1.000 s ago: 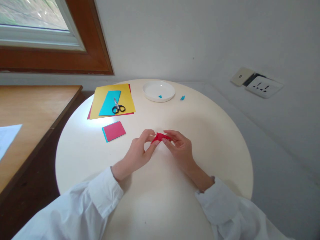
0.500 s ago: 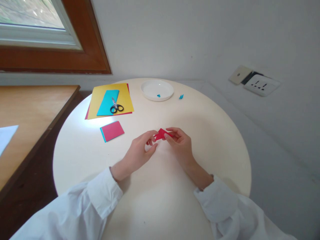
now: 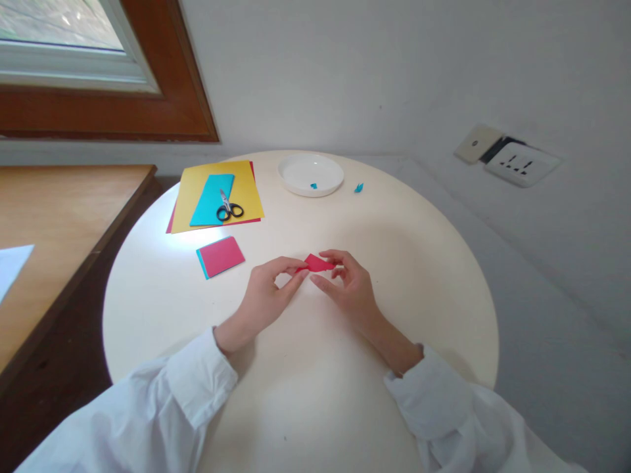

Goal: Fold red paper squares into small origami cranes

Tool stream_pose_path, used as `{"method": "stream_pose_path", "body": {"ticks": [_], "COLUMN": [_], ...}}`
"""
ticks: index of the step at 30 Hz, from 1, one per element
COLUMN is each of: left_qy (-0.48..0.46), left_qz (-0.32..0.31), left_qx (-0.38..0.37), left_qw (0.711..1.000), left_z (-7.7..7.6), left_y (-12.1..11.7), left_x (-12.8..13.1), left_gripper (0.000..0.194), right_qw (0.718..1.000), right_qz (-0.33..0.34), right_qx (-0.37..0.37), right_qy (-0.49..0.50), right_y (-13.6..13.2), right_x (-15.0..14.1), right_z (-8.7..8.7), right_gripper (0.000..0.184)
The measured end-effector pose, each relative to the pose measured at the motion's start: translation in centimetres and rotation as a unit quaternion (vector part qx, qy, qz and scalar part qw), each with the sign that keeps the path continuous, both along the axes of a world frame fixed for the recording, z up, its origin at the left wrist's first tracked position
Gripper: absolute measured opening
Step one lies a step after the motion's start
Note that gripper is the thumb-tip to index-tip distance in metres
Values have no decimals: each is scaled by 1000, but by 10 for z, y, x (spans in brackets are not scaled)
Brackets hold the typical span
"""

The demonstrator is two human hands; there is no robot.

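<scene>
A small piece of folded red paper (image 3: 318,264) with a peaked top is held just above the white table. My left hand (image 3: 269,289) pinches its left end between thumb and fingers. At the paper's other end is my right hand (image 3: 351,289), its thumb apart from the curved fingers. The right fingertips are beside the paper's right tip; whether they touch it I cannot tell. To the left of my left hand lies a small stack of paper squares (image 3: 223,257), red on top with blue beneath.
Black-handled scissors (image 3: 229,210) rest on folded blue paper (image 3: 204,207), over yellow sheets (image 3: 249,190). A white dish (image 3: 290,188) at the back holds a blue scrap (image 3: 313,186). Right of it sits a small folded blue paper piece (image 3: 359,188). The round table (image 3: 424,282) meets the wall behind.
My left thumb and fingers have closed on the red paper's left end. My right thumb has come off the paper, and the paper has shifted slightly left.
</scene>
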State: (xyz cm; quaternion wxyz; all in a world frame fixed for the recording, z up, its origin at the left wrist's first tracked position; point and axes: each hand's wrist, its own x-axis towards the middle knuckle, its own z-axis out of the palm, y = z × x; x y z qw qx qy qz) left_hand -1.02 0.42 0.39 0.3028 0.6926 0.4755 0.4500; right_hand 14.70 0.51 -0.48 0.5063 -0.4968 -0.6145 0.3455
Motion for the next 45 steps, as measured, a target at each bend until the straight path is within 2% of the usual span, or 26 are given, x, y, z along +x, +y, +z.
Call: {"method": "stream_pose_path", "body": {"ticks": [3,5,9,12,21,30,35,41,45], "left_qy": [-53,-87,-157,-204,-275,-220,-227,-297,-340], "left_qz": [-17,-40,-85,-105,-84,-86,-113,-124,-105], "left_qx": [-62,-107,-199,-230,-262,-248,-245,-273,-301], "left_qw": [997,990,964,946,921,940,936,907,885], "left_z": [4,6,6,3,-1,-5,-3,1,3], "left_y": [1,2,4,5,7,8,8,5,4], "left_x": [1,2,2,2,2,-1,-1,1,2], "left_gripper": [15,17,21,20,17,18,16,13,13], "right_qw": [999,998,996,995,996,992,991,992,994], "right_qz": [18,44,81,88,64,77,77,55,31], "right_qx": [32,40,26,-2,-8,-46,-51,-54,-50], "right_qy": [-5,10,34,53,62,89,94,104,92], "right_y": [1,2,2,2,2,0,1,1,0], "right_x": [1,2,3,3,5,4,3,3,3], "right_z": [-2,-5,-9,-8,-10,-5,-4,-7,-6], "right_gripper": [32,28,12,9,9,16,13,12,11]}}
